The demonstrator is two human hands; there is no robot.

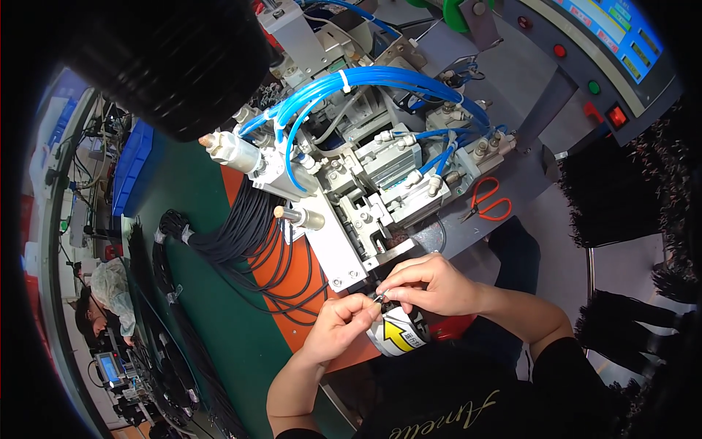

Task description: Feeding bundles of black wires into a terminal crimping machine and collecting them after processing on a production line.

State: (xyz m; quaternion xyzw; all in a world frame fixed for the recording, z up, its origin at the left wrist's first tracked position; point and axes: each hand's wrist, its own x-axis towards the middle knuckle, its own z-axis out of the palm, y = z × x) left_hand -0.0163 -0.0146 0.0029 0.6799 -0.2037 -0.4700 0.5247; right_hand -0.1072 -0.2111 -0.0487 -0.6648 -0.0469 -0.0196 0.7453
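My left hand (341, 326) and my right hand (436, 287) meet in front of the machine, fingertips pinched closely together. Between them is a small dark piece with a bright glint (379, 298), mostly covered by the fingers; I cannot make out its kind. Just beyond the hands stands a metal bench machine (365, 230) with pneumatic cylinders. Directly below the fingers sits a white round container (398, 335) marked with a yellow arrow. To the left, a bundle of thin black cables (238, 228) fans out over an orange mat (292, 331), its loose ends pointing toward my left hand.
Blue air hoses (365, 76) arch over the machine. Red-handled scissors (477, 199) lie to its right. A control panel with a screen (621, 36) stands at the upper right, above hanging black cable bundles (607, 197). At far left a person (110, 296) works nearby.
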